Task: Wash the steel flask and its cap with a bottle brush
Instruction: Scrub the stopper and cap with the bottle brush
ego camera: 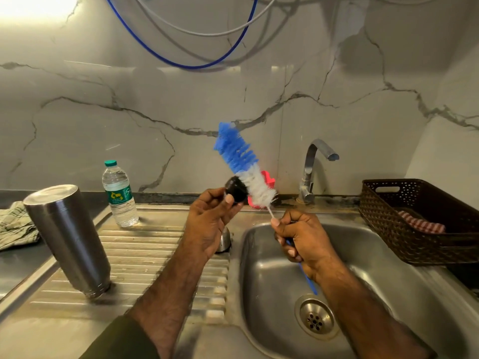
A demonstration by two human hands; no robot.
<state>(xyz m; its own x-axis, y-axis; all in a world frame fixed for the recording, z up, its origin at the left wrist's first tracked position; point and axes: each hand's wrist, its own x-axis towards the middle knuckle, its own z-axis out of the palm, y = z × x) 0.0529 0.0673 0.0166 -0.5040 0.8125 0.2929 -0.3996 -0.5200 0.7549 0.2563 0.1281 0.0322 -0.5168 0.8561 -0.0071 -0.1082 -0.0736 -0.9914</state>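
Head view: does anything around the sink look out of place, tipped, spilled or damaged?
Nothing spilled or broken. The steel flask stands mouth-down on the drainboard, which suits draining. A small steel piece sits on the drainboard behind the left hand; what it is cannot be told. The left hand holds the black cap, the right hand the bottle brush.

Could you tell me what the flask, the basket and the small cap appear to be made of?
Flask: brushed steel, with dull grey sheen and soft reflections. Basket: dark brown woven-look plastic, probably, going by its moulded handle slot. Cap in left hand: black, likely plastic, matte.
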